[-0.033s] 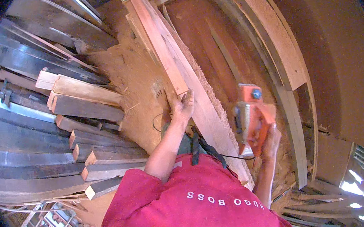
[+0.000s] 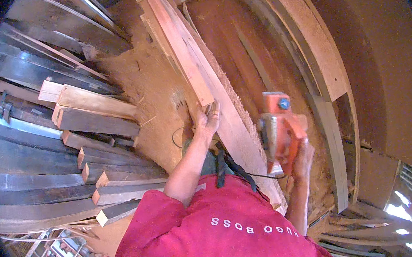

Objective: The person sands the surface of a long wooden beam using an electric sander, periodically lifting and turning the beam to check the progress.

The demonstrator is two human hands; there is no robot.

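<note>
A long, pale pinkish wooden beam [image 2: 186,60] runs away from me, lying on a wider plank [image 2: 239,135]. My left hand [image 2: 208,119] is at the beam's near end, its fingers curled against the end face and partly hidden. To the right of the plank, my right hand [image 2: 303,161] grips an orange electric planer [image 2: 284,133] with a blue knob at its front. The planer is held in the air, apart from the beam and slightly blurred. From it a dark cord [image 2: 266,176] trails toward my waist.
Several dark timbers with pale sawn ends [image 2: 102,179] are stacked at the left. Wood shavings [image 2: 235,100] line the plank's right edge. Large boards [image 2: 331,80] stand along the right side. A bare foot [image 2: 182,108] rests on the sawdust-covered floor [image 2: 149,92].
My right hand has carried the planer a little to the left and slightly away from me. My left hand stays at the beam's end.
</note>
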